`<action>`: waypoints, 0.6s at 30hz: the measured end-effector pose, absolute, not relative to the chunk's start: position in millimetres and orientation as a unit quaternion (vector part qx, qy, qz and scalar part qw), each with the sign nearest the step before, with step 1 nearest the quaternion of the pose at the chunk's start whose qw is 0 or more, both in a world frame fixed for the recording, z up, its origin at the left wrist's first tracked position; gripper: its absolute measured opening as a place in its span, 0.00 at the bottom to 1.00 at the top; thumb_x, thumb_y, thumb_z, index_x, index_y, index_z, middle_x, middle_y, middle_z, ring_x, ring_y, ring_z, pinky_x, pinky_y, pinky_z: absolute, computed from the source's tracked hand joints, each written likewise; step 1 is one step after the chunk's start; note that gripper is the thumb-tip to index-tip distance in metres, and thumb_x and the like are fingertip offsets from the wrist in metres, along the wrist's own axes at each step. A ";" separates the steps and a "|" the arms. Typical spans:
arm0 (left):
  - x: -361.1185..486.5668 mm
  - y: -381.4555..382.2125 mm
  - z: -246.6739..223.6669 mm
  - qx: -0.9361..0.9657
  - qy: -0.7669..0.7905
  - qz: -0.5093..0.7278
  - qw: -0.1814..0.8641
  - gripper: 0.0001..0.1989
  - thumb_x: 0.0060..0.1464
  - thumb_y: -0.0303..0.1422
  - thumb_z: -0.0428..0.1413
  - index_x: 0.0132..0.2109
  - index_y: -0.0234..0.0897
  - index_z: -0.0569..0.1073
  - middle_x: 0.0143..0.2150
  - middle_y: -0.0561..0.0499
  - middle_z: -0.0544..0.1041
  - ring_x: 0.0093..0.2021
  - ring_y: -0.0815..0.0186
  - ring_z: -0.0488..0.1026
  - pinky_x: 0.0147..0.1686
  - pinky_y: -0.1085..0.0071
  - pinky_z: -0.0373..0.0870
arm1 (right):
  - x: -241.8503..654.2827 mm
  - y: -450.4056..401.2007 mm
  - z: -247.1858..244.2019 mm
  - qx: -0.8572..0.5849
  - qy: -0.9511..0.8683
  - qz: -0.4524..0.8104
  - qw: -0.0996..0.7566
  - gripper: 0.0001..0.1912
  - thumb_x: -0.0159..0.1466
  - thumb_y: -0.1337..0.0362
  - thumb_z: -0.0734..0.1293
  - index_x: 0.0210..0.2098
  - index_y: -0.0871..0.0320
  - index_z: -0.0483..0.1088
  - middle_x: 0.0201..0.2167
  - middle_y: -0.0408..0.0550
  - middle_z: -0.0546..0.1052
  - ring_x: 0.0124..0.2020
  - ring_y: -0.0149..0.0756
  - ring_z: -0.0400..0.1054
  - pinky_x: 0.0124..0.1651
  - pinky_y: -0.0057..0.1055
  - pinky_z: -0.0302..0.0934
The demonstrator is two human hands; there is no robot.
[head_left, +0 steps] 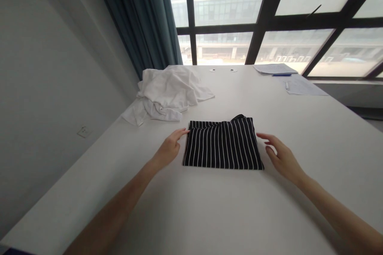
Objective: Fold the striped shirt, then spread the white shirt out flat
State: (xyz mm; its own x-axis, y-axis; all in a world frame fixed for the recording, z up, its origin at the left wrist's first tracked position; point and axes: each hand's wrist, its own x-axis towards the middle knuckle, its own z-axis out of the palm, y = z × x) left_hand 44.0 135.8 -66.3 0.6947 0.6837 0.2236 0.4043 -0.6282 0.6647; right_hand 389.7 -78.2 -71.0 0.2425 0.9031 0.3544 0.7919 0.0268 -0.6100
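A black garment with thin white stripes (223,145) lies folded into a flat rectangle on the white table (209,207). Its far edge is uneven, with a small loop of cloth sticking up near the far right corner. My left hand (169,149) is at the garment's left edge, its fingertips touching the cloth near the far left corner. Just off the right edge is my right hand (281,157), fingers apart and slightly bent, with nothing in it.
A crumpled white cloth (170,87) lies at the table's far left. Papers (275,69) and a blue pen (281,75) rest at the far right. Two small round white items (233,70) sit near the far edge. Beyond are a blue curtain (146,16) and a window.
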 end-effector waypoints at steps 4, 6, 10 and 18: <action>74.9 155.4 -62.1 0.730 0.426 0.243 0.476 0.24 0.57 0.27 0.52 0.61 0.31 0.63 0.64 0.33 0.63 0.58 0.53 0.70 0.53 0.56 0.71 | 401.4 -36.9 -79.5 -0.750 -0.460 0.181 0.440 0.23 0.64 0.53 0.62 0.56 0.55 0.64 0.48 0.56 0.76 0.47 0.44 0.73 0.49 0.45 0.70; 90.7 163.6 -58.9 0.690 0.441 0.241 0.521 0.27 0.57 0.33 0.57 0.62 0.32 0.61 0.64 0.31 0.62 0.54 0.53 0.72 0.49 0.57 0.73 | 402.7 -18.4 -76.4 -0.747 -0.427 0.234 0.453 0.25 0.62 0.50 0.65 0.55 0.55 0.65 0.48 0.56 0.76 0.46 0.45 0.74 0.49 0.45 0.70; 112.1 175.1 -55.3 0.646 0.457 0.235 0.564 0.34 0.53 0.37 0.62 0.62 0.33 0.59 0.59 0.33 0.69 0.51 0.56 0.74 0.49 0.60 0.73 | 400.4 4.2 -61.1 -0.722 -0.386 0.343 0.460 0.25 0.61 0.49 0.67 0.52 0.57 0.66 0.44 0.56 0.78 0.45 0.45 0.74 0.49 0.44 0.70; 120.6 182.2 -55.2 0.692 0.429 0.254 0.523 0.28 0.44 0.35 0.67 0.53 0.32 0.71 0.46 0.42 0.78 0.47 0.57 0.75 0.49 0.61 0.72 | 396.6 12.7 -51.7 -0.711 -0.383 0.405 0.428 0.14 0.58 0.53 0.70 0.35 0.57 0.74 0.40 0.53 0.80 0.46 0.47 0.74 0.52 0.45 0.68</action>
